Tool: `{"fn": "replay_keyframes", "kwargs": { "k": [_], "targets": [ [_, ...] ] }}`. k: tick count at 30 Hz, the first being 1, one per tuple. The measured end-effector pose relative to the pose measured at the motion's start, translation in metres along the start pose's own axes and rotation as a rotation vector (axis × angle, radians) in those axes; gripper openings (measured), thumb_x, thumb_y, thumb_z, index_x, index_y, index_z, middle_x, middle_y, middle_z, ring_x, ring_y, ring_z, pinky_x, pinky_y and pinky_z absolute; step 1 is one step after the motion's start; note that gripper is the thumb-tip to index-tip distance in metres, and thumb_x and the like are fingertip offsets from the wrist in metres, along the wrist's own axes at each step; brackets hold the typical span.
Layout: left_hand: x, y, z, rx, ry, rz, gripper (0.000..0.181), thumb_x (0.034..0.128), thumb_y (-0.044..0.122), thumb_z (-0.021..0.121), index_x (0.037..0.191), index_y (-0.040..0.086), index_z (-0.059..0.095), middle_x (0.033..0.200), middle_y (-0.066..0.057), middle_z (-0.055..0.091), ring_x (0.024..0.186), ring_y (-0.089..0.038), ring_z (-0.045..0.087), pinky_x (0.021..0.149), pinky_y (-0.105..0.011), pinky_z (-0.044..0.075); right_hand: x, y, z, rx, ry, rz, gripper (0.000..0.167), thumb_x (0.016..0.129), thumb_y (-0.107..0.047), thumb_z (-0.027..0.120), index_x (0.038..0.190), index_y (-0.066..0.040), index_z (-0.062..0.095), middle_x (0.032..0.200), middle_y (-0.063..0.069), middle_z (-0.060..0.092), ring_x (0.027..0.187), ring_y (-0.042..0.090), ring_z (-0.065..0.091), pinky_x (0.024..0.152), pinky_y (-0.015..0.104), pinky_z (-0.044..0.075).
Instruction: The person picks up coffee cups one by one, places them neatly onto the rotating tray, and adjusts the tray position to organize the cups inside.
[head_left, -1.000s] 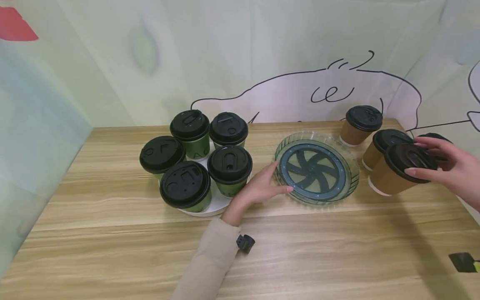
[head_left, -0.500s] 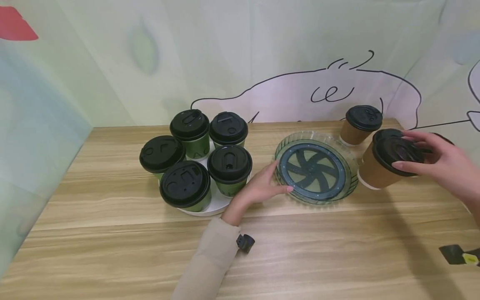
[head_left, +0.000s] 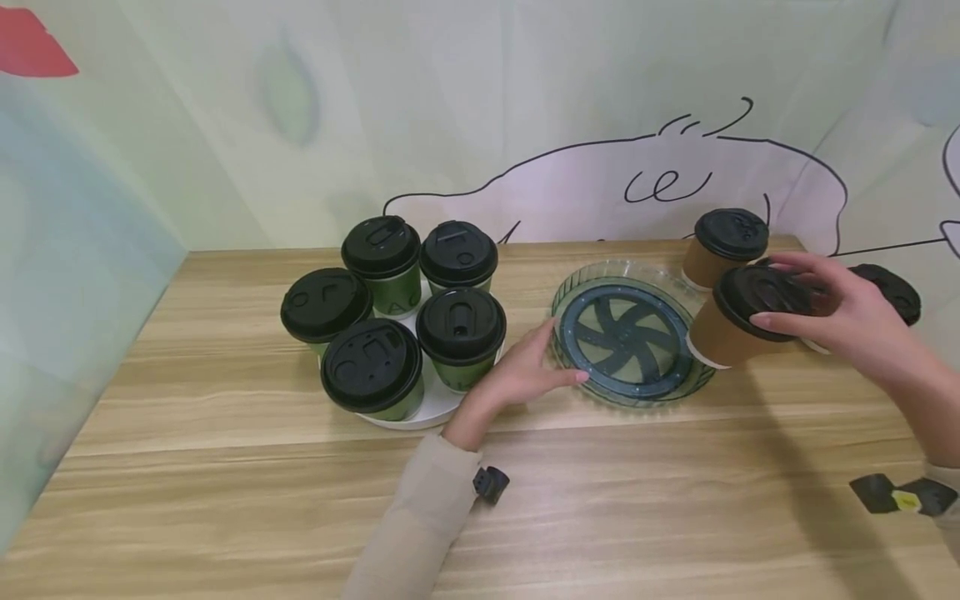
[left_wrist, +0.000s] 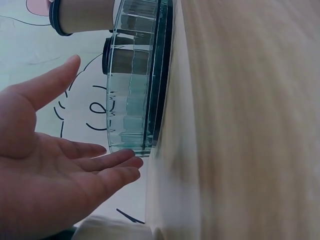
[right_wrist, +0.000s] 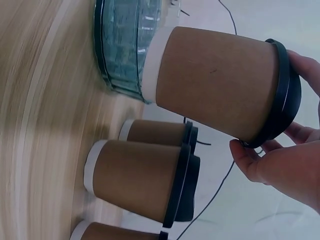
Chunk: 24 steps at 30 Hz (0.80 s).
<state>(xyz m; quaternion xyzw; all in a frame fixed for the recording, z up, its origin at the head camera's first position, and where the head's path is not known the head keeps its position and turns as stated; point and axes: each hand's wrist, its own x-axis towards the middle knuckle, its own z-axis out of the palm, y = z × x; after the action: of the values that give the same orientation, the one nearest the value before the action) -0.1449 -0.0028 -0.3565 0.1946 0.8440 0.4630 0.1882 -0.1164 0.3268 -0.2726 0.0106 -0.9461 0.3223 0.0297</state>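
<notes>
- While five green cups are crowding a white tray, the left hand is lying, fingers extended, right beside the clear dish.
- A brown cup is hanging tilted at the dish's right edge.
- The right hand is gripping its black lid.

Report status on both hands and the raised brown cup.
Right hand grips brown cup by its lid, cup raised. Left hand beside green tray. Possible obstacle: tray, close to cup's base.
</notes>
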Motion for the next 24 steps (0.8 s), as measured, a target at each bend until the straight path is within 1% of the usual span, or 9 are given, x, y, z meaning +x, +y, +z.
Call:
{"fn": "replay_keyframes", "kwargs": {
  "k": [3,4,7,10,12,15,18,21,24],
  "targets": [
    [-0.001,0.001,-0.001,0.005,-0.002,-0.003,0.087,0.0827,0.030,0.068,0.145,0.002,0.015,0.148,-0.016,0.019,0.135,-0.028,0.020,0.108,-0.042,0.021,0.002,-0.005,0.003,-0.012,-0.031,0.004,0.070,0.079,-0.029,0.073,0.138,-0.020,0.037,0.127,0.017,0.043,0.100,0.026,0.051,0.064,0.011,0.034],
    [-0.001,0.001,-0.001,0.010,-0.002,-0.005,0.087,0.0827,0.030,0.068,0.145,0.002,0.015,0.148,-0.016,0.019,0.135,-0.028,0.020,0.108,-0.042,0.021,0.003,-0.006,0.004,-0.010,-0.038,0.002,0.070,0.079,-0.028,0.073,0.138,-0.020,0.036,0.127,0.017,0.043,0.100,0.026,0.052,0.064,0.012,0.034],
    [-0.001,0.002,-0.001,0.019,-0.003,-0.013,0.087,0.0825,0.031,0.068,0.145,0.001,0.015,0.148,-0.016,0.019,0.135,-0.028,0.019,0.108,-0.042,0.021,0.005,-0.010,0.008,-0.003,-0.050,-0.008,0.070,0.079,-0.028,0.073,0.138,-0.022,0.037,0.128,0.014,0.043,0.095,0.012,0.051,0.066,0.015,0.035],
    [-0.002,0.003,-0.002,0.021,-0.007,-0.024,0.088,0.0825,0.032,0.068,0.145,0.002,0.014,0.149,-0.016,0.018,0.135,-0.028,0.018,0.108,-0.042,0.021,0.006,-0.014,0.012,0.024,-0.065,-0.027,0.069,0.079,-0.026,0.073,0.138,-0.024,0.038,0.127,0.008,0.042,0.089,-0.001,0.046,0.068,0.013,0.035],
    [-0.003,0.004,-0.002,0.016,-0.010,-0.031,0.088,0.0824,0.032,0.068,0.145,0.002,0.014,0.149,-0.016,0.017,0.135,-0.028,0.018,0.108,-0.043,0.020,0.008,-0.016,0.015,0.042,-0.083,-0.038,0.069,0.079,-0.026,0.072,0.138,-0.024,0.037,0.127,0.007,0.041,0.088,-0.002,0.047,0.068,0.012,0.037],
    [-0.004,0.004,-0.002,0.012,-0.010,-0.035,0.088,0.0824,0.031,0.068,0.145,0.002,0.014,0.149,-0.017,0.017,0.135,-0.029,0.018,0.108,-0.043,0.021,0.010,-0.021,0.020,0.051,-0.112,-0.051,0.070,0.080,-0.027,0.072,0.139,-0.024,0.036,0.128,0.009,0.042,0.093,0.004,0.048,0.068,0.010,0.037],
    [-0.004,0.004,-0.002,0.014,-0.010,-0.038,0.088,0.0823,0.031,0.068,0.145,0.002,0.014,0.149,-0.016,0.017,0.135,-0.029,0.018,0.108,-0.042,0.020,0.013,-0.026,0.027,0.071,-0.136,-0.064,0.069,0.080,-0.026,0.072,0.139,-0.022,0.036,0.127,0.010,0.043,0.100,0.016,0.047,0.070,0.011,0.037],
    [-0.004,0.004,-0.002,0.014,-0.011,-0.036,0.088,0.0823,0.030,0.068,0.145,0.002,0.014,0.149,-0.016,0.017,0.135,-0.028,0.017,0.108,-0.042,0.020,0.015,-0.030,0.034,0.096,-0.156,-0.078,0.067,0.080,-0.024,0.072,0.138,-0.020,0.037,0.127,0.009,0.043,0.104,0.025,0.047,0.075,0.018,0.039],
    [-0.004,0.004,-0.002,0.016,-0.012,-0.035,0.089,0.0821,0.031,0.068,0.145,0.001,0.013,0.149,-0.017,0.016,0.135,-0.028,0.017,0.108,-0.041,0.020,0.017,-0.032,0.040,0.131,-0.182,-0.090,0.068,0.080,-0.021,0.072,0.138,-0.017,0.036,0.131,0.011,0.041,0.110,0.033,0.045,0.085,0.036,0.042]
  ]
}}
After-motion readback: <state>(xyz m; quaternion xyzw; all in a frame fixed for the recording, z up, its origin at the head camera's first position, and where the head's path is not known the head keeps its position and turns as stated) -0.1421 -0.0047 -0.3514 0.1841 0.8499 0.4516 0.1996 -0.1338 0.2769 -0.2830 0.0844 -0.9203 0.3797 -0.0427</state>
